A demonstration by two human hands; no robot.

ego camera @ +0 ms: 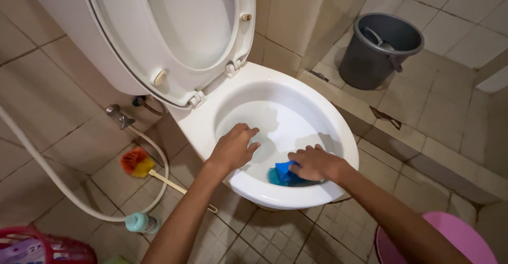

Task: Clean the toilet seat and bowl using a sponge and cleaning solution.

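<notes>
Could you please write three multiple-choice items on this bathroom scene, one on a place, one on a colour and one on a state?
1. Where does the grey bucket stand?
A. On the raised tiled step at upper right
B. Inside the toilet bowl
C. Under the hose at left

2. What colour is the brush in the right hand?
A. Red
B. Blue
C. White

3. How is the toilet seat?
A. Lowered onto the bowl
B. Taken off and on the floor
C. Raised against the tank

Answers:
1 A, the bucket sits beyond the low tiled ledge, to the right of the toilet bowl.
2 B, blue bristles show under the fingers.
3 C, the seat and lid tilt upward, leaving the rim bare beneath the left hand.
</notes>
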